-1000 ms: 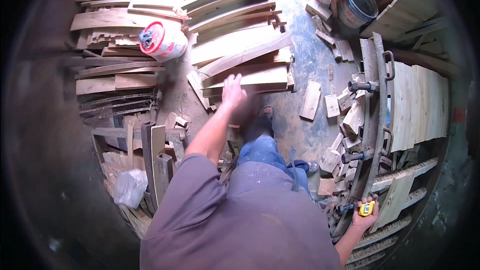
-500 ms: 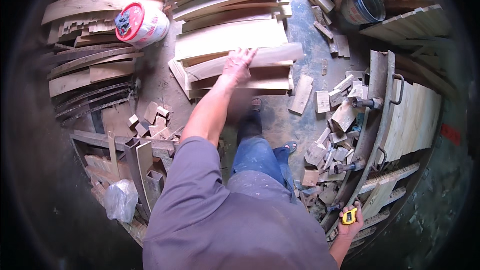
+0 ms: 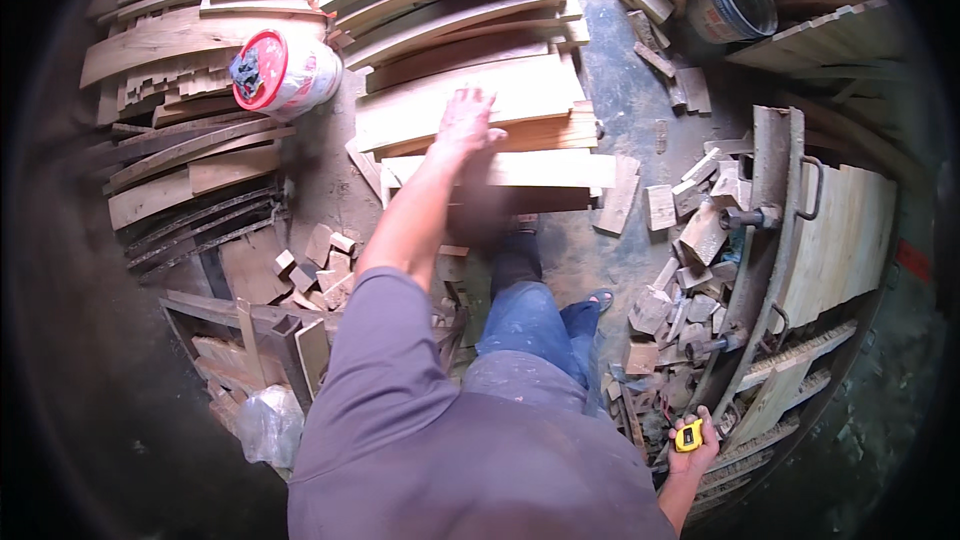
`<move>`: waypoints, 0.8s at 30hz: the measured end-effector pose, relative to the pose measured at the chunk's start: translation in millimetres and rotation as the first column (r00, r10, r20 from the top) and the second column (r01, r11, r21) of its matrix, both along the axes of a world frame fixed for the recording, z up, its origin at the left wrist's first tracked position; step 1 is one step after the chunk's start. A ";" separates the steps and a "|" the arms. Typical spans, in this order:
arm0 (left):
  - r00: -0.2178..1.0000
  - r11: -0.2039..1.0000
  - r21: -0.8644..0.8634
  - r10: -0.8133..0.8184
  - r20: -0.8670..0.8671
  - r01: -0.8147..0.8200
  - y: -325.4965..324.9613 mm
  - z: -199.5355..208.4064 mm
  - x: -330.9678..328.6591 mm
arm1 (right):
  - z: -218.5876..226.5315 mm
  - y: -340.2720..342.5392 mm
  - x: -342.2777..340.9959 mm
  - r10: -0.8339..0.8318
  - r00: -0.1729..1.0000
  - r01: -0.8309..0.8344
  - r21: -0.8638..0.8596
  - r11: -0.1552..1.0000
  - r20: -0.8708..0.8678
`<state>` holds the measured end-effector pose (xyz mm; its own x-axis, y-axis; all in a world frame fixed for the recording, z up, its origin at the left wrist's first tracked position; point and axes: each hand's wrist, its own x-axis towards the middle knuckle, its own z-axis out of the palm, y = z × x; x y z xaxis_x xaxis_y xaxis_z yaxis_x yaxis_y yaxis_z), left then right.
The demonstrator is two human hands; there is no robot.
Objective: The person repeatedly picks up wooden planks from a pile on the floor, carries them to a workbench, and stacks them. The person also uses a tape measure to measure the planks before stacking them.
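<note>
My left hand (image 3: pixel 467 128) reaches forward over the stack of boards, its fingers stretched out and somewhat blurred. Beneath the fingers is a wide pale board (image 3: pixel 540 85); whether they touch it is hard to tell. Nearer to me, a narrow pale board (image 3: pixel 550 169) lies across the front of the stack, apart from the hand. Low on the right side, my right hand (image 3: pixel 700 452) is closed around a yellow tape measure (image 3: pixel 689 436).
Stacked curved boards (image 3: pixel 150 45) stand at the left, with a white red-rimmed bucket (image 3: pixel 310 75) beside them. A heavy metal clamp frame (image 3: pixel 765 175) is on the right, next to a heap of wood offcuts (image 3: pixel 703 232). Two more buckets (image 3: pixel 735 5) sit at the far right.
The narrow board that was under my left hand now lies nearer to me at the front of the stack. The left hand is off it, over the wide board. My right hand still holds the tape measure.
</note>
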<state>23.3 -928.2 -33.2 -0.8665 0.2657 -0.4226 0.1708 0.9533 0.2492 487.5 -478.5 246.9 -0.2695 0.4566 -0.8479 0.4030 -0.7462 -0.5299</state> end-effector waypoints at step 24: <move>0.920 0.948 -0.085 -0.318 -0.229 0.306 -5.4 68.9 -60.7 | -21.0 -55.0 23.6 -0.019 0.999 0.015 -0.116 0.993 -0.029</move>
<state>-37.4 -933.6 35.7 -0.8191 0.5240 -0.2337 0.5102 0.8515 0.1212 511.1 -533.4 226.0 -0.2888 0.3608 -0.8868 0.3747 -0.8098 -0.4515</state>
